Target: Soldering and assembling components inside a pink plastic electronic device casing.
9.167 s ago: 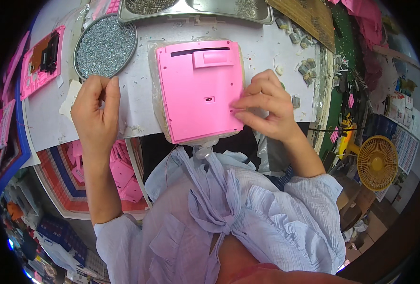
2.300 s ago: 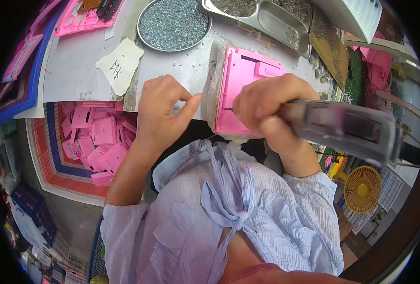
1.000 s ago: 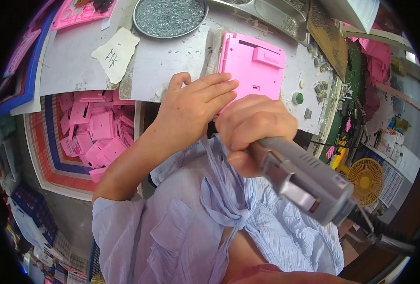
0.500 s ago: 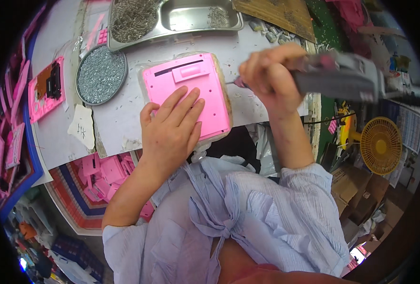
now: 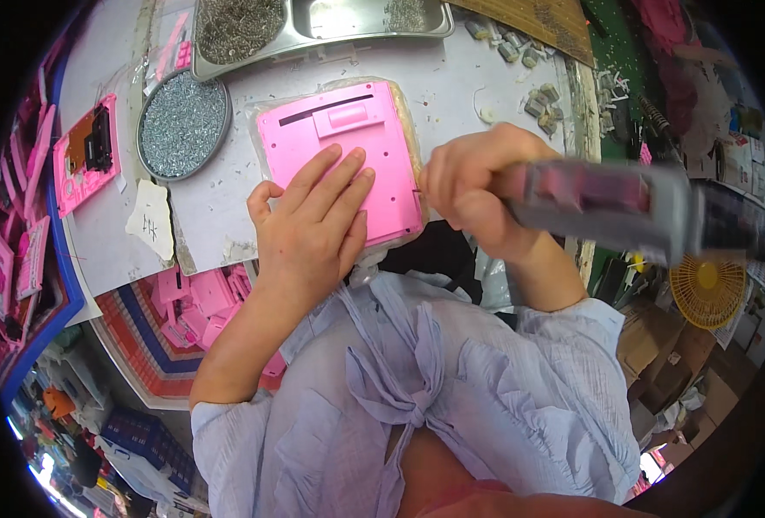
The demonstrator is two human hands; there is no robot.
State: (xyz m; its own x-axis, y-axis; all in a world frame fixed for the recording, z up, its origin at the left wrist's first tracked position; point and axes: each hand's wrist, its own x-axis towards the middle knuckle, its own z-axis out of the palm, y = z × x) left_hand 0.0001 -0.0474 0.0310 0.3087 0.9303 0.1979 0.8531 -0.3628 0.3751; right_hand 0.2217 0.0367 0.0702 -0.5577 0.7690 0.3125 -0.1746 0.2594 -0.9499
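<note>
A pink plastic casing (image 5: 387, 177) lies on a plastic-wrapped pad (image 5: 409, 129) on the table. It has a long dark slot, a raised block and several small screw holes. My left hand (image 5: 305, 229) rests flat on its lower left part, fingers stretched. In my right hand (image 5: 486, 190) is a grey electric screwdriver (image 5: 602, 207), gripped with its body tilted out to the right and blurred. Its bit end is at the casing's right edge; whether it touches a screw cannot be made out.
A round dish (image 5: 184, 125) of small screws sits left of the casing, beside another pink shell (image 5: 89, 155) with a dark part. Behind stands a metal tray (image 5: 322, 47) holding more small metal pieces. Pink parts (image 5: 205, 302) fill a bin below left. A yellow fan (image 5: 708, 281) is at right.
My right hand has moved down and in toward the casing's right edge, bringing the screwdriver with it. My left hand stays on the casing. The whole view has shifted slightly.
</note>
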